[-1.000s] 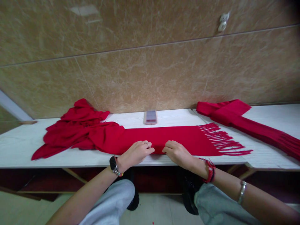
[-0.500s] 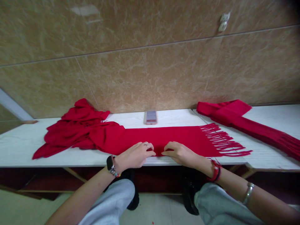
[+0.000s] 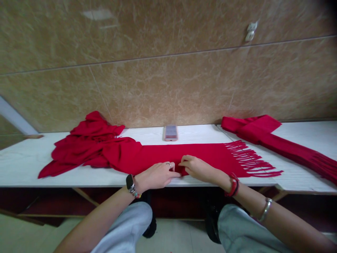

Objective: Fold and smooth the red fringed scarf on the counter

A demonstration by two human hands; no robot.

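Note:
A red fringed scarf (image 3: 205, 151) lies flat along the white bench, its tassels spread to the right and its left part bunched into a loose heap. My left hand (image 3: 159, 175), with a ring and a dark watch at the wrist, rests at the near edge of the cloth, fingers bent and closed on it, one digit pointing right. Just to its right, my right hand (image 3: 198, 169) has its fingertips pinched on the same stretch of scarf. The hands almost meet. The exact bit of fabric between the fingers is partly hidden.
Behind the scarf, a phone (image 3: 171, 133) lies against the tiled wall (image 3: 163, 91). A second, folded red scarf (image 3: 276, 138) is on the right side of the bench (image 3: 86, 180). A small white cat figure (image 3: 251, 31) is on the wall. Open shelving runs beneath the bench.
My left hand has shifted slightly right along the near edge. My right hand has moved a little left and away from me, so the hands are closer together. The scarf has barely moved.

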